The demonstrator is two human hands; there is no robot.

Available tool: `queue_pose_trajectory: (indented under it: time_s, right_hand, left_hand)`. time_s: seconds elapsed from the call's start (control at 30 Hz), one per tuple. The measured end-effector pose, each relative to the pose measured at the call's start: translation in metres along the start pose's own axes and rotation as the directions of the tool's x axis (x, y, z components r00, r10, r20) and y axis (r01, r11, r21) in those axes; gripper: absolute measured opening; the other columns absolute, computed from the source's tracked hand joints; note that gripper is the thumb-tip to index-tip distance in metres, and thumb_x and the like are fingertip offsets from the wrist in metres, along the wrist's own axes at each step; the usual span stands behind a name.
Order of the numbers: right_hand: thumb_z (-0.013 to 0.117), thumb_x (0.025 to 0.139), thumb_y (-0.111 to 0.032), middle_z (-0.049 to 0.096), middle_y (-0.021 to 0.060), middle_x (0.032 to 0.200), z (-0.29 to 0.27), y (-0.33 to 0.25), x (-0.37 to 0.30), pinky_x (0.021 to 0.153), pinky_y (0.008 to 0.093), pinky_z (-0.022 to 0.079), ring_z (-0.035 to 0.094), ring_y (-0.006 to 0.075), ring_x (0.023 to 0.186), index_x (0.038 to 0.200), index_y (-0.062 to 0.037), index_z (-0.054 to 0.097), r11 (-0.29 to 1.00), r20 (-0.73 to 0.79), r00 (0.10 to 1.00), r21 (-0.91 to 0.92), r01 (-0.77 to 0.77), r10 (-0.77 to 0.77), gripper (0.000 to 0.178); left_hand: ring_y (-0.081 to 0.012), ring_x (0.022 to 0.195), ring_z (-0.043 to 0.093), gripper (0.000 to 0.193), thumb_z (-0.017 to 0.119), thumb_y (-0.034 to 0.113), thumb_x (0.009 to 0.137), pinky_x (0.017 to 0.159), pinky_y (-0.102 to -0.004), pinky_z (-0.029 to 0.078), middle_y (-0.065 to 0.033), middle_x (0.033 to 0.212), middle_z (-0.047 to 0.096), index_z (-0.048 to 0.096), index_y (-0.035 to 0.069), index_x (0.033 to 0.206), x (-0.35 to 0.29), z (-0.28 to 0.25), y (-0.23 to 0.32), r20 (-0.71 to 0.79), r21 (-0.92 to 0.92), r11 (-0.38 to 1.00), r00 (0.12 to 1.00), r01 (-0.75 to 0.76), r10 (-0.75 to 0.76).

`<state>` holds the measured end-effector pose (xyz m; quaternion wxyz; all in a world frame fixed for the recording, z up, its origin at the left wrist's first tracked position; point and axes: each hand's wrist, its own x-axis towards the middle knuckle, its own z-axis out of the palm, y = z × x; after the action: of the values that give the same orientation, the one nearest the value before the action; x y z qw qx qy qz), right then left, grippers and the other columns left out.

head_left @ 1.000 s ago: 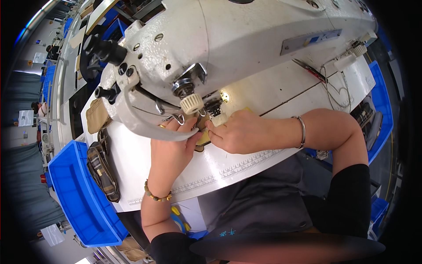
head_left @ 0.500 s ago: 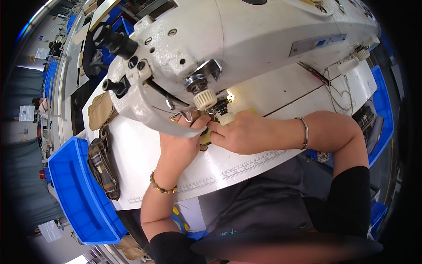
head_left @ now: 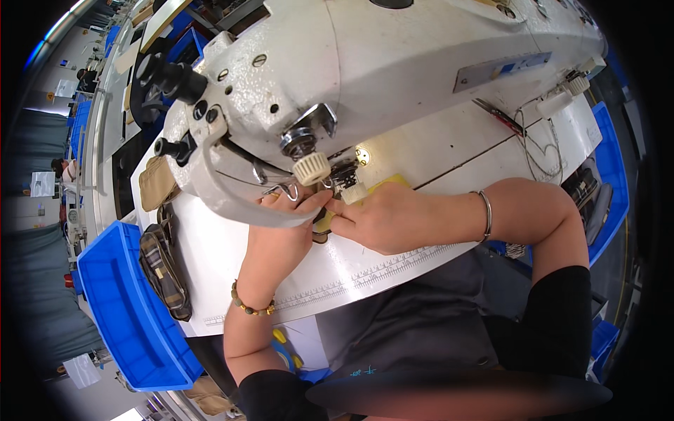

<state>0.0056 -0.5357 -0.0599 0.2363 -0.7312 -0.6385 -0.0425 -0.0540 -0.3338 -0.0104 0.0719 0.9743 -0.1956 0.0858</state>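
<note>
Workpiece: a small yellow, flat leather-like piece (head_left: pixel 385 185) is lying on the white table (head_left: pixel 232 281), directly beneath the needle area of the large white industrial sewing machine (head_left: pixel 393 77).
Left hand (head_left: pixel 284 224): its grip is pinching closed on the piece's near edge, fingertips tucked under the machine head.
Right hand (head_left: pixel 382 217): it is pressing flat on the piece, fingers pointing left, touching the left fingertips.
Key relation: the piece is running from both grips away toward the needle; the hands are equally near.
Hidden: the needle, and most of the piece, are sitting covered by hands and machine.
Nearby: a blue plastic bin (head_left: pixel 119 309) is standing left.
</note>
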Motion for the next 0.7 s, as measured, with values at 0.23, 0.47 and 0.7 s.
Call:
queue_pose_trajectory:
  time_s: [0.23, 0.47, 0.7]
  right_hand:
    - [0.062, 0.078, -0.013, 0.069, 0.0211, 0.113, 0.0049, -0.0011, -0.0020, 0.040, 0.0309, 0.048, 0.063, 0.0176, 0.050, 0.086, -0.0026, 0.059, 0.990, -0.083, 0.995, -0.131, 0.043, -0.054, 0.014]
    - [0.062, 0.078, -0.012, 0.069, 0.0201, 0.110, 0.0049, -0.0019, -0.0013, 0.040, 0.0305, 0.048, 0.064, 0.0164, 0.052, 0.085, -0.0011, 0.059, 0.992, -0.099, 0.994, -0.118, 0.043, -0.055, 0.014]
    - [0.063, 0.079, -0.011, 0.061, 0.0093, 0.070, 0.0073, 0.0046, 0.0046, 0.043, 0.0353, 0.049, 0.063, 0.0211, 0.053, 0.083, -0.0045, 0.054, 0.995, -0.114, 0.993, -0.101, -0.004, -0.008, 0.012]
  left_hand:
    - [-0.0250, 0.080, 0.064, 0.027, 0.068, 0.005, 0.076, 0.070, -0.0378, 0.047, -0.0017, 0.088, 0.064, 0.074, 0.013, 0.101, 0.0021, 0.0044, -0.0051, 0.057, -0.116, 0.993, 0.998, 0.029, -0.022]
    - [-0.0236, 0.080, 0.063, 0.025, 0.071, 0.002, 0.073, 0.068, -0.0358, 0.048, -0.0025, 0.084, 0.062, 0.073, 0.010, 0.097, 0.0041, 0.0050, -0.0035, 0.010, -0.102, 0.994, 0.999, -0.045, 0.047]
    - [-0.0298, 0.082, 0.060, 0.021, 0.068, -0.002, 0.076, 0.071, -0.0400, 0.047, -0.0070, 0.092, 0.067, 0.071, 0.007, 0.095, 0.0087, 0.0081, -0.0043, 0.039, -0.202, 0.977, 0.997, 0.068, -0.061]
